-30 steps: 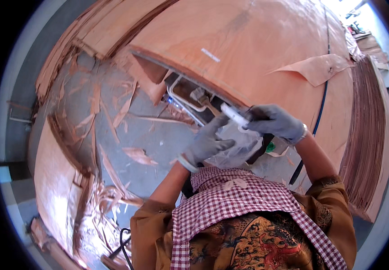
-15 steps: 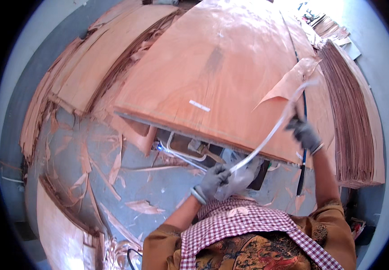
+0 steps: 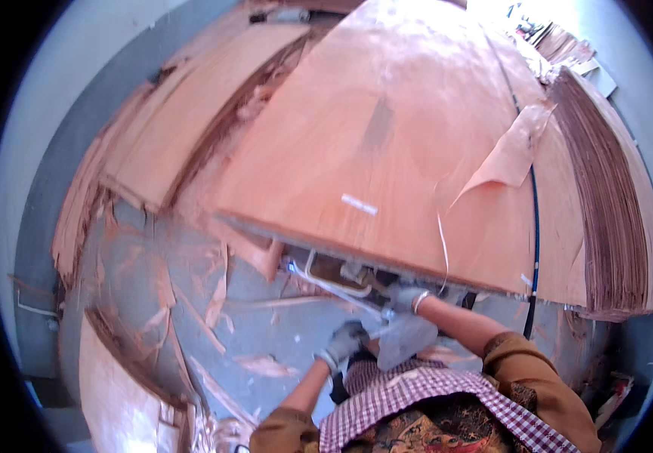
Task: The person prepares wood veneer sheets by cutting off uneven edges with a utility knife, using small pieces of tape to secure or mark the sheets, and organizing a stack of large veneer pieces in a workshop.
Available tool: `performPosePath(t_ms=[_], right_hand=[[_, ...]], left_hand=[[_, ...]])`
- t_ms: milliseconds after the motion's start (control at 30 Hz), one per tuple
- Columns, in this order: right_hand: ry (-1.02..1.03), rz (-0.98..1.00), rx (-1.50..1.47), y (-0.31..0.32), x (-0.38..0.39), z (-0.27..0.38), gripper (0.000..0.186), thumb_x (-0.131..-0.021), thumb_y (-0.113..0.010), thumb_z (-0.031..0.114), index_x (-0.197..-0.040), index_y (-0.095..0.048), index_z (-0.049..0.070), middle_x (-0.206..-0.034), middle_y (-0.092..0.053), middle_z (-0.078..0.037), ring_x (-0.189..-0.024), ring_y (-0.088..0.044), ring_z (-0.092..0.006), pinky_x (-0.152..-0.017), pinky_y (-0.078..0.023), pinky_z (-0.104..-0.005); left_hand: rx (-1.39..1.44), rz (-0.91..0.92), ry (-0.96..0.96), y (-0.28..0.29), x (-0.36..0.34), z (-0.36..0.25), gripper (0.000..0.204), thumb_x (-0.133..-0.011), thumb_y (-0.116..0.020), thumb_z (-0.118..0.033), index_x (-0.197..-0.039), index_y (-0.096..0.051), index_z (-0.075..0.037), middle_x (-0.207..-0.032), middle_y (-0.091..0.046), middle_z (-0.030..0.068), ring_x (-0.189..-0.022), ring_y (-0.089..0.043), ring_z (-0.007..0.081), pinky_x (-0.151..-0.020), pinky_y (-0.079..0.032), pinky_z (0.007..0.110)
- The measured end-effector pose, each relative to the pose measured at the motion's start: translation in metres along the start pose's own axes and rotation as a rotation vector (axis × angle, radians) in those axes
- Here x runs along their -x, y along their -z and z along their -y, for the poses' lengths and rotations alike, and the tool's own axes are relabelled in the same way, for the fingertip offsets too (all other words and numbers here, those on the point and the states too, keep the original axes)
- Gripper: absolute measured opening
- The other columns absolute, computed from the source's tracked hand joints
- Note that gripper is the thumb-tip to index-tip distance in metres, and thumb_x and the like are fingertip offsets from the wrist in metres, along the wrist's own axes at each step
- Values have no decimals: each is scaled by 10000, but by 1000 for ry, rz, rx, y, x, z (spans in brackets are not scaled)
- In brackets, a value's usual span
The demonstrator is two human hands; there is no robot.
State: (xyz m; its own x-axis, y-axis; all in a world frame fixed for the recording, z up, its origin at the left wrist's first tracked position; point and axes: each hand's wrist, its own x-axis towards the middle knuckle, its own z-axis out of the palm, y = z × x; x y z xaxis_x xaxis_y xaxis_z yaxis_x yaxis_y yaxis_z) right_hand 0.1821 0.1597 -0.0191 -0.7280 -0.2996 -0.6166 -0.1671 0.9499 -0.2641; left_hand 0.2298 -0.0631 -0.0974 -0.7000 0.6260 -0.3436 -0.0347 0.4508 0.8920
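Left hand, grey glove, lower centre of the frame – fingers bent inward, not spread; too blurred to tell if they pinch anything. Right hand, also gloved, a little higher and to the right, just by the near edge of the big wood sheet; fingers blurred, grip cannot be told. Hands near each other, not pressed together. Clear plastic bag in the lower centre, just below the right hand and to the right of the left one, above the checked apron.

Wood sheet fills the middle and upper centre. On it: a white label left of centre, a loose piece of veneer with a curled edge on the right, and a dark hose running down the right side, past the near edge. Under that edge, centre of the frame – a tray with a pale rim, contents unclear.

Tall veneer stack at the right of the frame; wood pile at upper left; pale boards at lower left. Torn veneer scraps scattered over the grey floor, left of and below centre.
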Motion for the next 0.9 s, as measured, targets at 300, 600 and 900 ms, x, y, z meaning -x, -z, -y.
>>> performPosePath(t_ms=[300,600,900], right_hand=[[126,-414,-501,6,38,10,223,-820,-591,118,-1019,-573,19,-917,-605,-226,-823,-591,-363,-707,-463,-383],[-63,-285,-863,-33,-32,13,240,-824,-577,117,-1021,-576,-21,-910,-631,-173,-741,-569,-238,-703,-467,-343],[-39,-114,-771,-59,-72,-8,325,-773,-607,268,-1008,-633,45,-893,-661,-143,-758,-599,-277,-682,-469,-412]], left_hand=[[-939,-427,-38,81,-87,-28,179,-794,-516,-167,-832,-688,-131,-806,-676,117,-745,-656,310,-705,-503,423],[-816,-628,-55,91,-143,-1,246,-846,-523,-238,-946,-701,-102,-1009,-671,115,-939,-642,285,-776,-506,402],[-695,-365,-136,203,-41,58,241,-905,-506,-222,-944,-615,-10,-836,-618,189,-696,-570,261,-622,-447,374]])
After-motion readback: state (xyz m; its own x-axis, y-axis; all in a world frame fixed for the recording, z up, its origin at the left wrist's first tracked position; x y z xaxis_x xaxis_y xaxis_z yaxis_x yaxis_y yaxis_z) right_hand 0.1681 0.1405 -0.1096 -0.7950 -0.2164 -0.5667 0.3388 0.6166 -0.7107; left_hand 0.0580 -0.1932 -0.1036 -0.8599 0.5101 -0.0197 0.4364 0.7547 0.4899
